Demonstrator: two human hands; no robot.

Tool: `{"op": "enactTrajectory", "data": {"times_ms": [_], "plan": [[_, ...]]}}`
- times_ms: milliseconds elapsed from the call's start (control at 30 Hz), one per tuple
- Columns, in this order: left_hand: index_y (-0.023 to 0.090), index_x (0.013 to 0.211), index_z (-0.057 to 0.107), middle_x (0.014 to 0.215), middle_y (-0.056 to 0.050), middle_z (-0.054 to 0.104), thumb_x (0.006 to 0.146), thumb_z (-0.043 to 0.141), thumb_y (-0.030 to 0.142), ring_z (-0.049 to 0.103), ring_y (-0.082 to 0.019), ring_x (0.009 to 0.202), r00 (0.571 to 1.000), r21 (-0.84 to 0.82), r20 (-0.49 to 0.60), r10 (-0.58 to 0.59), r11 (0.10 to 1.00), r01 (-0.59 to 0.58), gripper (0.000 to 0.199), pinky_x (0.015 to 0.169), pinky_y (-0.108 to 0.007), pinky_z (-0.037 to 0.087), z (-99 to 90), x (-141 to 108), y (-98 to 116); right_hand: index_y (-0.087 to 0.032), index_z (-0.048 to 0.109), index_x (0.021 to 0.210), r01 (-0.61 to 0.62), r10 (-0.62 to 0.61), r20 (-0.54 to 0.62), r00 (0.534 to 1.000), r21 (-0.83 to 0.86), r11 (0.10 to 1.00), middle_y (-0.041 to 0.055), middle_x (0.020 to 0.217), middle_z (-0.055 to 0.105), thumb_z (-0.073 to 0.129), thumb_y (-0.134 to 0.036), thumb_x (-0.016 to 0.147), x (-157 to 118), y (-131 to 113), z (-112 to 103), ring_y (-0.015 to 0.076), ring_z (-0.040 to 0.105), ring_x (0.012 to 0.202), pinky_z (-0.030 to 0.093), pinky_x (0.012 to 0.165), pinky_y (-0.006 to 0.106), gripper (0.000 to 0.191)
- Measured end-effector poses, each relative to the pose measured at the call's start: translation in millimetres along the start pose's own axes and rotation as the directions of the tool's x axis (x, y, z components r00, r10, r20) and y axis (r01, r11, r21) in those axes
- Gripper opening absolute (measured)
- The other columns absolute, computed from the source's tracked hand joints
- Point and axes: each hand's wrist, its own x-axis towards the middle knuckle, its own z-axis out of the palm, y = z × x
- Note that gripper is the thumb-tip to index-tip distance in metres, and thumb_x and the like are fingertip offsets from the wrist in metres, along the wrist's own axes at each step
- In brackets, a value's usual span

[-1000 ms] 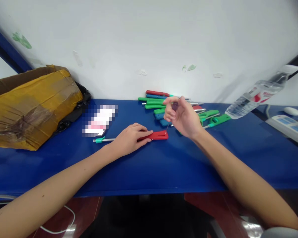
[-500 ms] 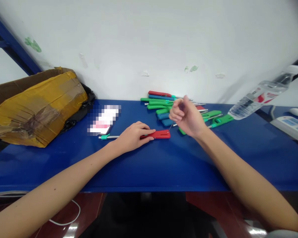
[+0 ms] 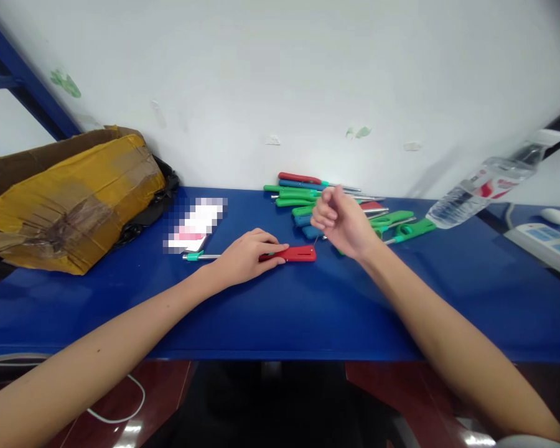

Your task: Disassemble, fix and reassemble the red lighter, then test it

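While the red lighter [image 3: 302, 253] is held flat on the blue table [image 3: 270, 323] by the left hand [image 3: 248, 258] in the head view, a thin metal rod [image 3: 316, 239] is gripped, its upper part hidden, in the curled right hand [image 3: 343, 224] over the wide end; tip contact cannot be confirmed. Other lighters [image 3: 298, 194] are piled behind, beside a leaning bottle [image 3: 485, 186].

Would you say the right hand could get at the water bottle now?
Probably yes: only green lighters lie between the right hand and bottle, though that hand seems to hold a thin shaft.
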Motion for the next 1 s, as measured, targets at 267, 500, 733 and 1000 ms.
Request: {"op": "enactTrajectory", "data": {"times_ms": [267, 500, 733, 1000], "plan": [[0.022, 0.125, 0.068, 0.115, -0.01, 0.068, 0.096, 0.057, 0.035, 0.059, -0.024, 0.104, 1.0, 0.006, 0.017, 0.007, 1.0, -0.007, 0.033, 0.092, -0.042, 0.051, -1.1, -0.7, -0.8, -0.024, 0.06, 0.076, 0.055, -0.054, 0.016, 0.998, -0.039, 0.998, -0.0011, 0.072, 0.057, 0.074, -0.06, 0.076, -1.2, 4.3, -2.7, 0.0154, 0.06, 0.071, 0.053, 0.069, 0.031, 0.039], [0.021, 0.124, 0.069, 0.112, -0.01, 0.07, 0.097, 0.056, 0.037, 0.06, -0.023, 0.101, 1.0, 0.011, 0.001, 0.023, 1.0, -0.023, 0.034, 0.091, -0.041, 0.052, -1.3, -0.3, -0.3, -0.025, 0.057, 0.077, 0.022, -0.024, 0.071, 0.997, 0.023, 0.999, -0.0071, 0.055, 0.041, 0.068, -0.063, 0.08, 0.5, 4.1, -2.4, 0.0116, 0.049, 0.05, 0.049, 0.055, 0.028, 0.04], [0.021, 0.124, 0.069, 0.112, -0.009, 0.071, 0.095, 0.06, 0.038, 0.06, -0.024, 0.101, 1.0, 0.044, 0.007, 0.01, 0.999, -0.011, 0.034, 0.09, -0.041, 0.052, -2.1, -0.8, -0.9, -0.023, 0.065, 0.078, 0.05, -0.056, 0.096, 0.994, 0.059, 0.997, -0.0024, 0.072, 0.061, 0.076, -0.053, 0.078, 5.7, 5.3, -12.5, 0.0128, 0.061, 0.07, 0.052, 0.069, 0.028, 0.031], [0.02, 0.123, 0.069, 0.113, -0.008, 0.072, 0.095, 0.06, 0.036, 0.06, -0.023, 0.098, 0.999, 0.066, -0.032, 0.043, 0.997, -0.041, 0.033, 0.089, -0.039, 0.051, 2.0, 2.2, -6.4, -0.023, 0.054, 0.075, 0.115, -0.11, -0.056, 0.992, 0.091, 0.989, -0.0093, 0.055, 0.043, 0.08, -0.051, 0.074, 2.8, 7.2, 4.0, 0.0079, 0.042, 0.049, 0.044, 0.054, 0.023, 0.038]]}}
